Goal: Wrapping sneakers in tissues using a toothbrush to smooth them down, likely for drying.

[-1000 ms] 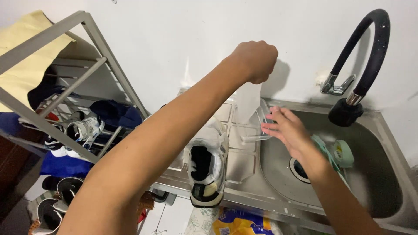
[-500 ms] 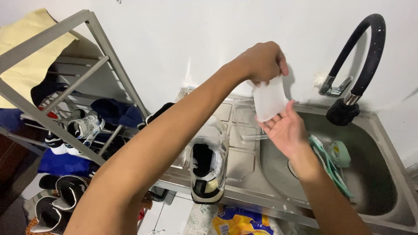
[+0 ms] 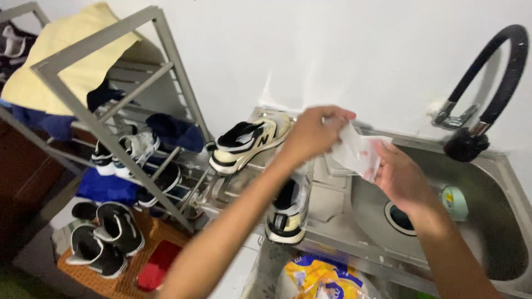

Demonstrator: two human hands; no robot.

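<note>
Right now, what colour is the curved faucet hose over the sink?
Black, ending in a black spray head; the faucet hose shows best in the head view.

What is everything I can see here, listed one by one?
packet: one, white, held by both hands over the sink's edge
sneakers: two, cream and black, one lying by the wall, one on the drainboard
sink: one, steel, at right
faucet: one, black, curved, on the wall
rack: one, grey metal, at left, with shoes
yellow cloth: one, draped on rack
black boots: two, on the floor
left hand: grips packet's top
right hand: supports packet
</note>
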